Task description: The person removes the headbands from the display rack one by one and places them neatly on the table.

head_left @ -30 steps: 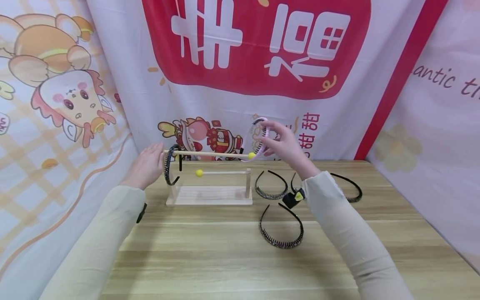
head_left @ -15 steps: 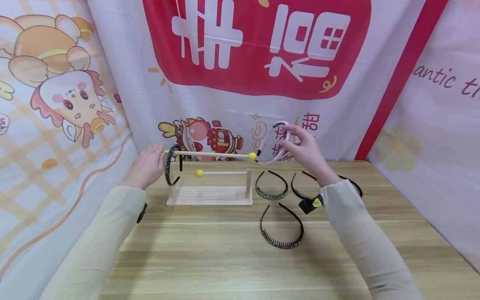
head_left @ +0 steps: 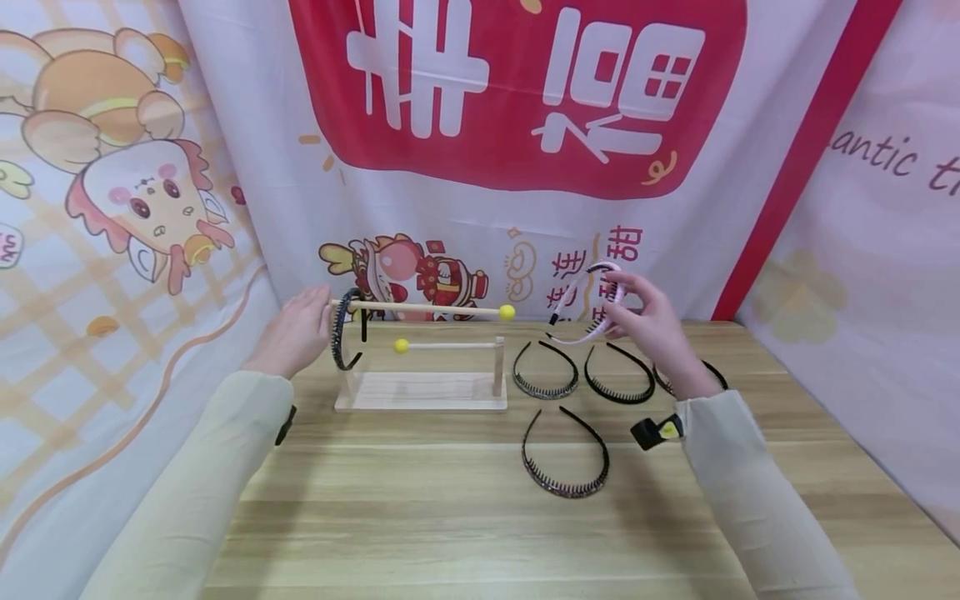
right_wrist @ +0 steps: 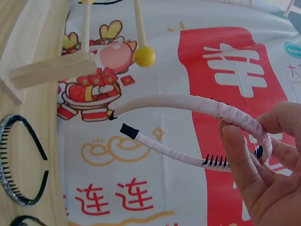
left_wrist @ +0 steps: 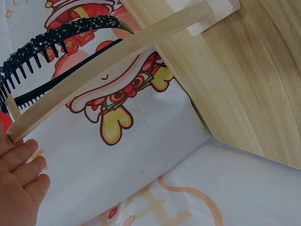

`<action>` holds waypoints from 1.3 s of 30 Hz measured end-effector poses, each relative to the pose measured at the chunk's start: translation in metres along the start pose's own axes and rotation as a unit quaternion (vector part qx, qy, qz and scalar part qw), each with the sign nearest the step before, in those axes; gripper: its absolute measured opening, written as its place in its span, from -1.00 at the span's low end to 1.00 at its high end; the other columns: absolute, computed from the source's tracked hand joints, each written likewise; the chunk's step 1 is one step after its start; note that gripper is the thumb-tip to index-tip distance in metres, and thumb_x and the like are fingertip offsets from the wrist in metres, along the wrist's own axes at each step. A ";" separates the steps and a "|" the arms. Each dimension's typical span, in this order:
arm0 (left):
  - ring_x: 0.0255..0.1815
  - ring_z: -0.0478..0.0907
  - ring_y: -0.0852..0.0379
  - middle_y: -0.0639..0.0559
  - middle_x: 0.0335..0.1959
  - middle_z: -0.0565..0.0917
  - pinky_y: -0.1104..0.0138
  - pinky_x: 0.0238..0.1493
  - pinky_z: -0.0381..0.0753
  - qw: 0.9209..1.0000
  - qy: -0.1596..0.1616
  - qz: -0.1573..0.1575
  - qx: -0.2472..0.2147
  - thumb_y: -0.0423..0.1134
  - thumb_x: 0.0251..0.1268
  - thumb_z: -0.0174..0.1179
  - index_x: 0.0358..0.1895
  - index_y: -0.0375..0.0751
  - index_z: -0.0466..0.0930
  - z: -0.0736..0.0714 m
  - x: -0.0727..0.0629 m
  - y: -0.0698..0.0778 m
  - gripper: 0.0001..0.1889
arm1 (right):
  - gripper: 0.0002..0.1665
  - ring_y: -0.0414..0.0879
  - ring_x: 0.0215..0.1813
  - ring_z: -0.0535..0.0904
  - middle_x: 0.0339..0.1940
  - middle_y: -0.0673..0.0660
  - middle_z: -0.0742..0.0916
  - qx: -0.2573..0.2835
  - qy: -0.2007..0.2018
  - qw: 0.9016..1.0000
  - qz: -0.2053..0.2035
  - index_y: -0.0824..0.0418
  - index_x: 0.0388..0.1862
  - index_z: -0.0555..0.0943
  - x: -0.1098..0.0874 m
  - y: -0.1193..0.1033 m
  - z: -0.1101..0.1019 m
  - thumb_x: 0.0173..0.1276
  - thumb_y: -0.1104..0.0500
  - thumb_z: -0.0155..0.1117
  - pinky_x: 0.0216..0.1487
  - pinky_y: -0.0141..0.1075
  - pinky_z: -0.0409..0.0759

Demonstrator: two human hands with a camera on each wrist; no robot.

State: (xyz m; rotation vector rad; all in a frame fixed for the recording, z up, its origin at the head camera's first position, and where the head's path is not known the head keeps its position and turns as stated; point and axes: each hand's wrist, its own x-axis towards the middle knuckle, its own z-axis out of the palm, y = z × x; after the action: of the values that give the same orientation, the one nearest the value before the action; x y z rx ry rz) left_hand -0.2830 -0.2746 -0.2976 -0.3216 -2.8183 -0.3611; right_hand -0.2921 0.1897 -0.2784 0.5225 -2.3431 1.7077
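My right hand (head_left: 656, 329) pinches a pale pink headband (right_wrist: 167, 100) between thumb and fingers, holding it up in the air right of the stand. Its two black-tipped ends point left, and dark comb teeth line the inside. At the left, my left hand (head_left: 294, 333) rests with extended fingers against the top end of a wooden stand's post (left_wrist: 117, 56). A black headband with sparkling stones (head_left: 337, 333) hangs on the stand's upper rod (head_left: 427, 309), close beside that hand. Yellow balls cap the upper rod and the lower rod (head_left: 450, 346).
Several dark toothed headbands lie on the wooden table (head_left: 390, 517): one just right of the stand's base (head_left: 420, 393), a black headband (head_left: 618, 394) beside it, a nearer headband (head_left: 567, 490), and another partly behind the right forearm. Printed cloths (head_left: 480, 183) hang behind and at both sides.
My right hand has carried the pink headband rightward and slightly down, away from the upper rod's yellow end. My left hand has kept its place at the post.
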 end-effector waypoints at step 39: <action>0.37 -0.07 -0.33 -0.46 0.34 0.04 0.02 0.39 -0.22 1.000 -0.005 -0.002 0.001 -0.21 0.50 -0.38 0.35 -0.55 -0.06 -0.002 -0.002 0.005 -0.47 | -0.39 -0.01 -0.42 0.64 0.00 0.47 0.38 -0.097 -0.058 0.990 0.081 0.47 0.30 0.22 -0.071 0.079 -0.061 0.24 0.48 0.05 -0.43 -0.19 0.68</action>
State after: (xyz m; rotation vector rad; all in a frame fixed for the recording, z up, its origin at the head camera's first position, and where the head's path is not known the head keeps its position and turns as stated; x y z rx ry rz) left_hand -0.2794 -0.2708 -0.2949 -0.3171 -2.8290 -0.3592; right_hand -0.2607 0.2809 -0.3538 0.4188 -2.6663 1.5243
